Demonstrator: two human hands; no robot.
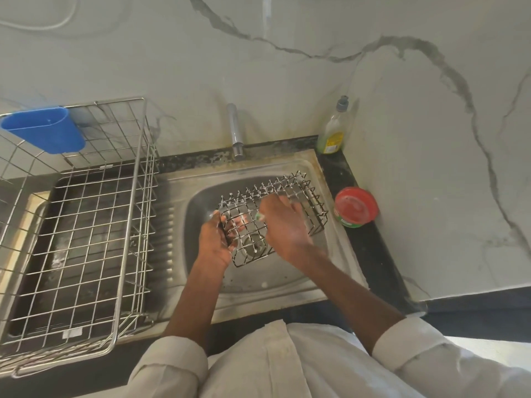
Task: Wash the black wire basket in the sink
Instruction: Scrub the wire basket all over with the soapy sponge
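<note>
The black wire basket (301, 193) is held tilted over the steel sink (287, 285), with white suds on its wires. My left hand (214, 242) grips its near left edge. My right hand (283, 225) lies over the basket's middle, closed on a small green scrubber (259, 216) that barely shows at the fingertips. The sink drain shows through the basket's wires. The tap (236, 133) stands behind the sink; I see no water stream.
A large steel dish rack (86, 225) with a blue plastic cup holder (43, 129) sits on the drainboard at the left. A dish soap bottle (333, 130) and a red-lidded tub (356, 206) stand on the dark counter at the right, against the marble wall.
</note>
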